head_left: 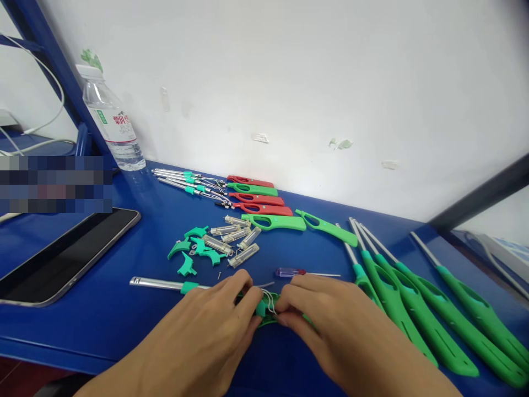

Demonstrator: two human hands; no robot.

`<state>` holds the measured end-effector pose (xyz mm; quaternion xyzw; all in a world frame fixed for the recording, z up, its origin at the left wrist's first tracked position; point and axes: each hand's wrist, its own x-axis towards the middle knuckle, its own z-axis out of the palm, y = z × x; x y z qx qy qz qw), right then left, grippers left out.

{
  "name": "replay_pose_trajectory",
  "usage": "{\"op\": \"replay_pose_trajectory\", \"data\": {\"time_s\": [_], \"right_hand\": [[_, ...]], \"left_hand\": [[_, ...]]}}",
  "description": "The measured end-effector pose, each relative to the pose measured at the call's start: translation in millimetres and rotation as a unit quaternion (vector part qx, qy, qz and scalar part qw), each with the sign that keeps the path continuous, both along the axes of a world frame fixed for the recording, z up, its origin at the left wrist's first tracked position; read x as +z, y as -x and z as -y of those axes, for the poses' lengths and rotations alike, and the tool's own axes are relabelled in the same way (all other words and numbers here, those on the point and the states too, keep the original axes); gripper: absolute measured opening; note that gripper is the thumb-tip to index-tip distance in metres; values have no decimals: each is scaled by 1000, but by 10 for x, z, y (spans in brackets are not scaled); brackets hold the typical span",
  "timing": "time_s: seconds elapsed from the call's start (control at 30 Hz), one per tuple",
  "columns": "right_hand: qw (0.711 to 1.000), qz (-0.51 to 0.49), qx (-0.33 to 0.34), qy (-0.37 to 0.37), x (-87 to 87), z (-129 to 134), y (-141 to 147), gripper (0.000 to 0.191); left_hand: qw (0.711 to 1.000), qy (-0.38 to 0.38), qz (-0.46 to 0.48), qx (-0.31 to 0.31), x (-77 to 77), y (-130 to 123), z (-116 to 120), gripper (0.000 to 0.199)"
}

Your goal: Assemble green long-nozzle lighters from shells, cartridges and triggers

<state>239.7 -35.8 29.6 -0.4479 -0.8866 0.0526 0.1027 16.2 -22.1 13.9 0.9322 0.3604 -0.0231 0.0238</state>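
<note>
A partly built long-reach gas lighter (269, 318) with a green handle shell lies between my hands. Its metal tube (155, 283) and teal collar stick out to the left. White wires (271, 301) loop up from the shell, and a teal trigger (260, 309) shows by my left fingertips. My left hand (206, 322) is closed around the lighter's tube side. My right hand (326, 314) pinches at the shell beside the wires; its fingertips hide the exact spot. Just beyond my right hand lies a screwdriver (289, 272) with a purple handle.
Several teal triggers (187, 264) and clear fuel tanks (243, 255) lie ahead. Behind them are wired tubes (185, 179) and red and green handle shells (264, 209). Several assembled green lighters (397, 303) lie right. A phone (70, 253) and water bottle (111, 121) stand left.
</note>
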Motion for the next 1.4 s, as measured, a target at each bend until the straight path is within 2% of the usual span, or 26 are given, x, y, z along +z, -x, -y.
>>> {"op": "replay_pose_trajectory", "data": {"time_s": [0.13,0.23,0.4,0.5,0.77,1.07,1.27,1.4], "right_hand": [[1000,-17,-4,-11,26,1,17,26],[1000,-9,-10,-3,52,4,33,24],[996,34,-44,75,100,-17,60,18],[993,49,-44,95,106,-40,62,18],[995,23,-51,85,59,-28,42,19],[999,-18,-14,31,58,-5,-5,19],[999,-7,-22,33,43,-40,12,21],[998,-14,-26,60,27,-66,5,23]], "left_hand": [[996,-73,53,-29,-71,27,6,39],[992,-89,81,-33,-96,41,1,36],[992,-78,99,-21,-100,63,17,37],[992,-73,98,-33,-120,80,26,35],[991,-76,114,-10,-137,73,11,34],[991,-65,120,-9,-100,52,15,37],[992,-57,111,-6,-83,31,15,43],[994,-46,97,-1,-90,28,17,43]]}}
